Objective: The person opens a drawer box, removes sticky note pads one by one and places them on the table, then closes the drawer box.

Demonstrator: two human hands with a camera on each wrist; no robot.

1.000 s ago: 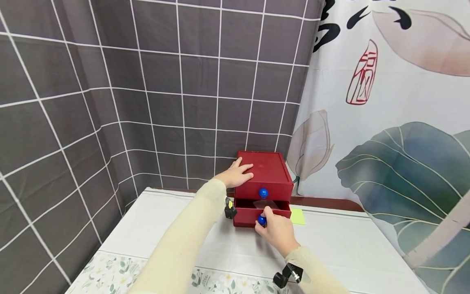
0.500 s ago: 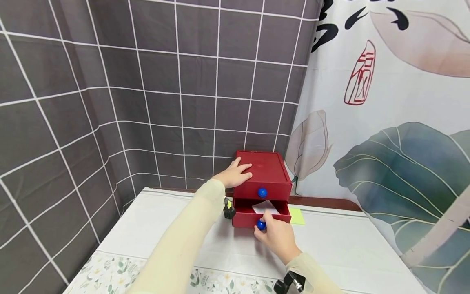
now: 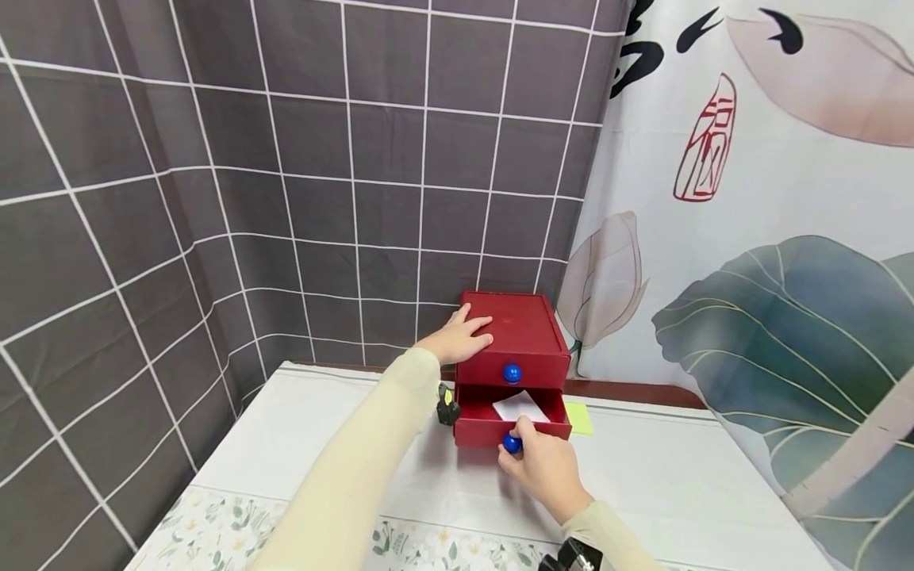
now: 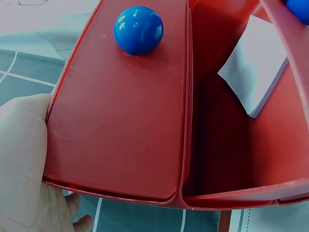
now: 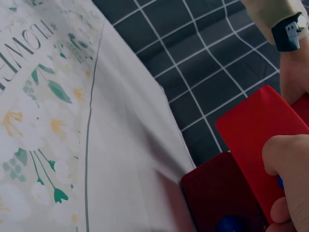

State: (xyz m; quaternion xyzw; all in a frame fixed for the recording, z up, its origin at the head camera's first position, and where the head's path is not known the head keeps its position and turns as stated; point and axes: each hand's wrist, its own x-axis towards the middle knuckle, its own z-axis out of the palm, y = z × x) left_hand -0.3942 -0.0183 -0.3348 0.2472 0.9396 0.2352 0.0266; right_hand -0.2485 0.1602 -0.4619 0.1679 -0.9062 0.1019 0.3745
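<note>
Over the worktop (image 3: 657,484), the right-hand grip (image 3: 547,469) pinches the blue drawer knob (image 3: 511,444), white paper (image 3: 517,405) just beyond at twelve o'clock, the spread left hand (image 3: 457,341) farther off.

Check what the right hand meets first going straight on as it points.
Past the lower blue knob it holds, the right hand would likely meet the red front of the open lower drawer first; the gap between is hard to judge.

Left fingers (image 3: 478,324) spread, right fingers (image 3: 526,430) curled.
</note>
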